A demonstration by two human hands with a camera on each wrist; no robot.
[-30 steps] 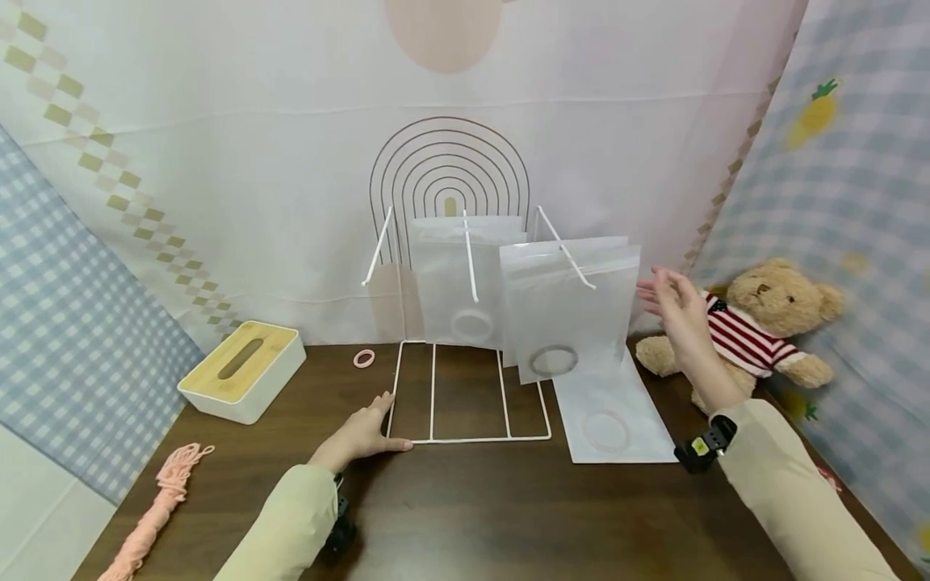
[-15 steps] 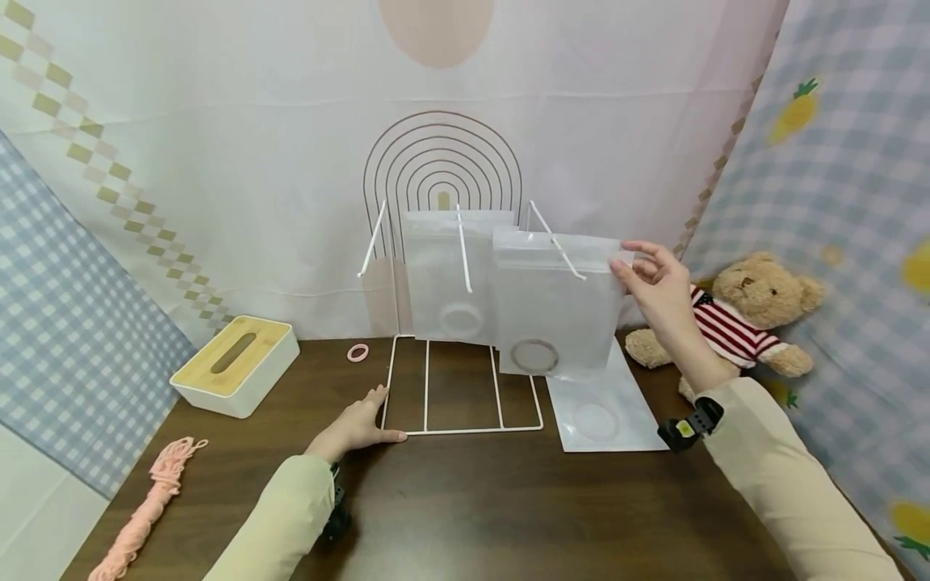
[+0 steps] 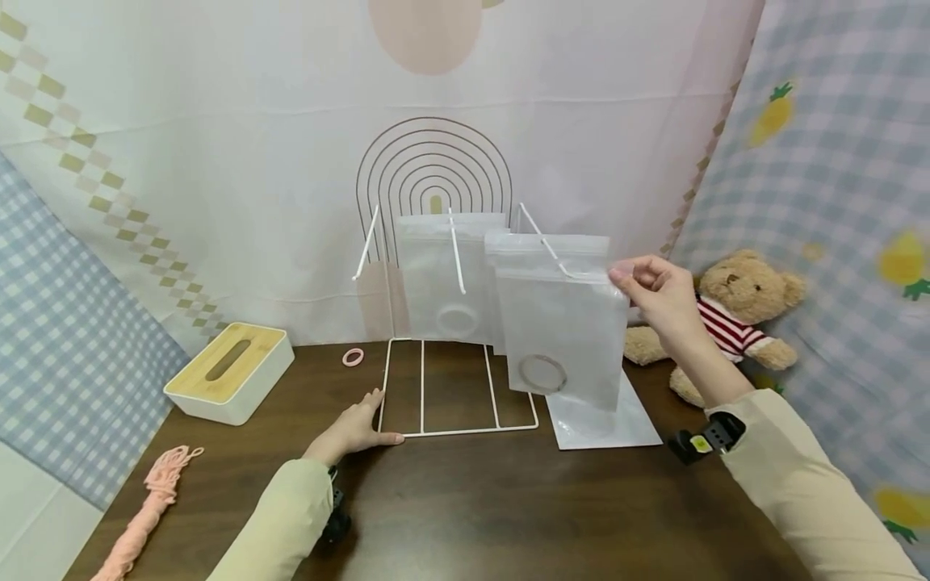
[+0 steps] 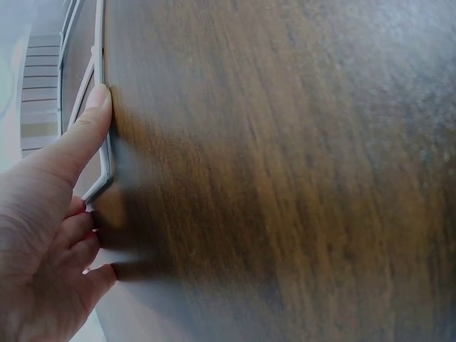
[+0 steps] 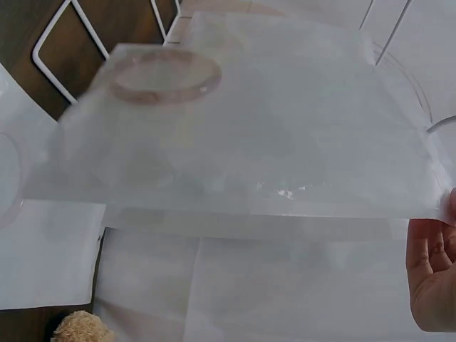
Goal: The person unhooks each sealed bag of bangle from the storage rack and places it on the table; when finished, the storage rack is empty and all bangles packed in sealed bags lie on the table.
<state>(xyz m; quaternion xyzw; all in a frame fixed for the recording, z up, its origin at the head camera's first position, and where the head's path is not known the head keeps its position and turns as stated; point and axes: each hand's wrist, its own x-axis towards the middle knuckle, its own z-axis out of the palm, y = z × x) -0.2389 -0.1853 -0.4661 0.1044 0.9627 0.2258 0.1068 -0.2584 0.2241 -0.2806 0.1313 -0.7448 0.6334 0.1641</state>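
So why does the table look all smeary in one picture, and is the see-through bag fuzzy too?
Left wrist view: the table is streaked with blur, while the left hand is fairly sharp. Right wrist view: the frosted bag looks soft and hazy. Head view: sharp, but its edges bend.

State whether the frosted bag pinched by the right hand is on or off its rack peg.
Cannot tell: the bag tilts in the right hand, its top right at the peg.

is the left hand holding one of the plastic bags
No, the left hand rests on the table against the front corner of the white wire rack, while the right hand pinches the plastic bag.
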